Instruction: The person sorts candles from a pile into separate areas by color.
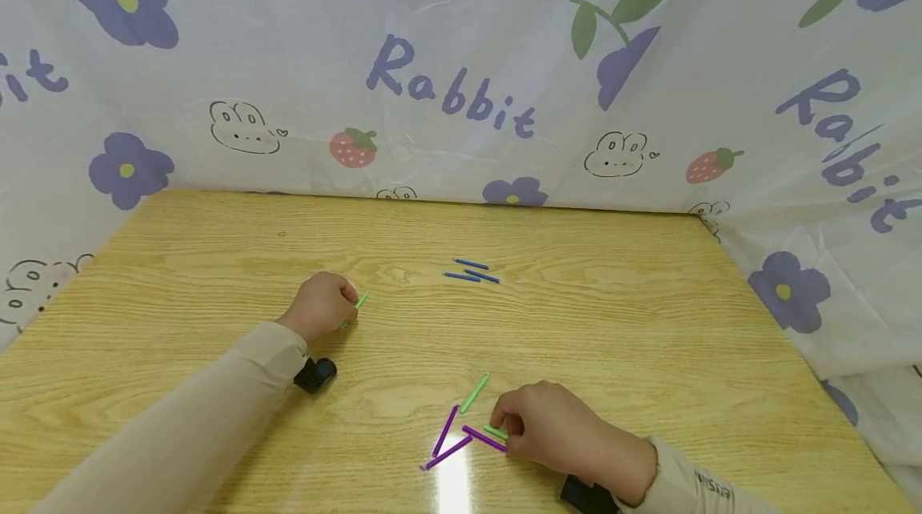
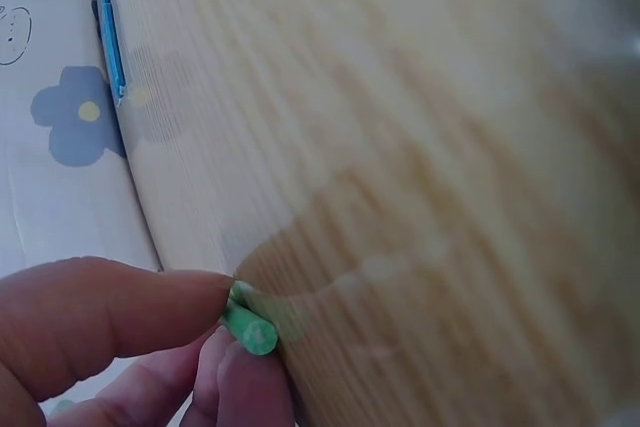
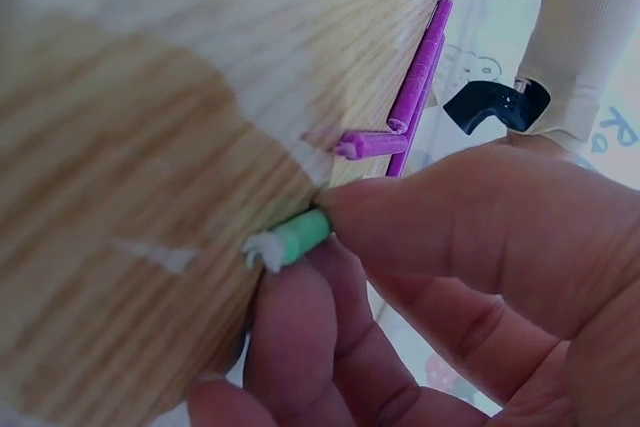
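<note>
My left hand (image 1: 320, 306) pinches a thin green stick (image 1: 362, 299) at the left side of the wooden table; its round end (image 2: 262, 338) pokes out between thumb and fingers in the left wrist view. Nearer the front, my right hand (image 1: 551, 427) pinches a second green stick (image 1: 495, 431) close over the tabletop. The right wrist view shows a pale, frayed tip on that green stick (image 3: 305, 235). Beside the right hand, purple sticks (image 1: 446, 430) lie in a rough triangle. A third green stick (image 1: 475, 393) lies slanted just above them.
Three blue sticks (image 1: 471, 276) lie side by side toward the back of the table (image 1: 612, 290). A white curtain (image 1: 446, 154) printed with flowers and rabbits hangs behind and along the sides. Dark wrist devices (image 1: 315, 375) sit below both sleeves.
</note>
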